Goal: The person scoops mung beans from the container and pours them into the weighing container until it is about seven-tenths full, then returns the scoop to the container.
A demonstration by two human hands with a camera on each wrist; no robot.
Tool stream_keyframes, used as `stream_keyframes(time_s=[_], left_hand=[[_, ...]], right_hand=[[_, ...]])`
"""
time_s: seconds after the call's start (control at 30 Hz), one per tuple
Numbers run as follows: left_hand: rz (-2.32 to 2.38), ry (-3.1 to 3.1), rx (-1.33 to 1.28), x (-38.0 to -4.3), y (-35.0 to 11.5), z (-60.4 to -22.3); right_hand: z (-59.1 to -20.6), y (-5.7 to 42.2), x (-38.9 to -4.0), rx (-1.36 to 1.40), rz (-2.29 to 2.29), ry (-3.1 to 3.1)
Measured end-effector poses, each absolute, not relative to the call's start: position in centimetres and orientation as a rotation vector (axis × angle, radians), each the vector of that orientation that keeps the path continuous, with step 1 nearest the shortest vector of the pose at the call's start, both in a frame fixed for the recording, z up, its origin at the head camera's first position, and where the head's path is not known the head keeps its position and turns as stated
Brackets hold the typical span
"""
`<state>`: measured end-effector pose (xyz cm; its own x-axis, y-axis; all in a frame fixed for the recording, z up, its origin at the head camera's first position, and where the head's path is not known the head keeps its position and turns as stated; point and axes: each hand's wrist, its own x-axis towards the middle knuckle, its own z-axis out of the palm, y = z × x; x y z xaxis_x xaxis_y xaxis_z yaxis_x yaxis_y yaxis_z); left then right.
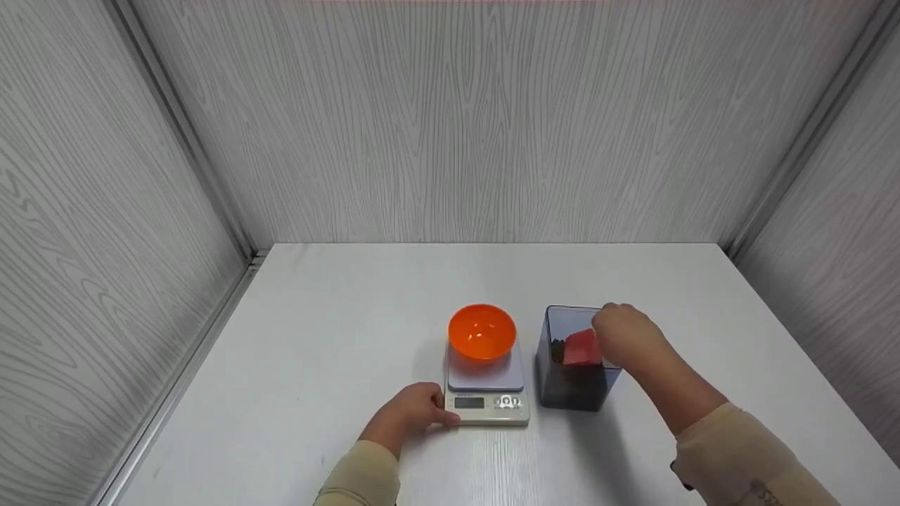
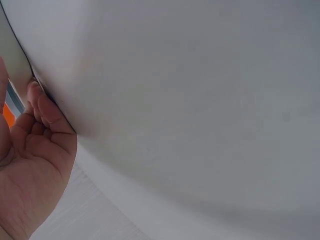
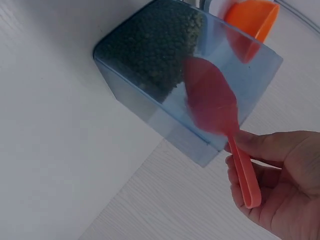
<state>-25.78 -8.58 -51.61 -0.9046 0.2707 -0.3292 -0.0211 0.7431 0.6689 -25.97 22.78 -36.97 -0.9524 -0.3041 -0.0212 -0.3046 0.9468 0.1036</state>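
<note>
My left hand (image 1: 415,407) holds the front left corner of a white digital kitchen scale (image 1: 485,411), the thumb at its front edge and the fingers curled against its side. An orange bowl (image 1: 481,334) sits on the scale's platform, with no contents showing. Right of the scale stands a bluish see-through bin (image 1: 573,390) holding dark, pellet-like granules (image 3: 150,50). My right hand (image 1: 629,337) grips a red scoop (image 3: 212,95) by its looped handle. The scoop's head is within the bin's mouth, tilted, above the granules in the right wrist view.
A white table (image 1: 337,316) carries everything. Grey wood-grain panels (image 1: 457,126) rise behind it and on both sides. The bin stands close beside the scale, with a narrow gap between them.
</note>
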Motion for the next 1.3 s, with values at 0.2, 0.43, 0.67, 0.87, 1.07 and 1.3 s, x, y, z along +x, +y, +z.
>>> stream_keyframes(time_s=[0.2, 0.43, 0.67, 0.87, 1.07, 1.3], left_hand=[[0.959, 2.571, 0.211, -25.6, -8.4, -51.4], [0.966, 2.574, 0.229, -25.4, -8.4, -51.4], [0.999, 2.562, 0.219, -25.2, -8.5, -51.3], [0.983, 2.574, 0.22, -25.3, -8.3, -51.3], [0.995, 2.574, 0.217, -25.3, -8.2, -51.4], [0.981, 2.565, 0.161, -25.0, -8.2, -51.1]], right_hand=[[-35.5, 23.4, -25.7, -0.744, 0.269, 3.002], [-34.9, 22.7, -24.8, -0.79, 0.454, 3.024], [-35.2, 21.9, -24.7, -0.811, 0.602, 3.015], [-36.3, 22.4, -25.3, -0.82, 0.539, 2.966], [-36.8, 23.2, -25.8, -0.743, 0.359, 2.91], [-37.3, 23.3, -26.3, -0.829, 0.261, 2.891]])
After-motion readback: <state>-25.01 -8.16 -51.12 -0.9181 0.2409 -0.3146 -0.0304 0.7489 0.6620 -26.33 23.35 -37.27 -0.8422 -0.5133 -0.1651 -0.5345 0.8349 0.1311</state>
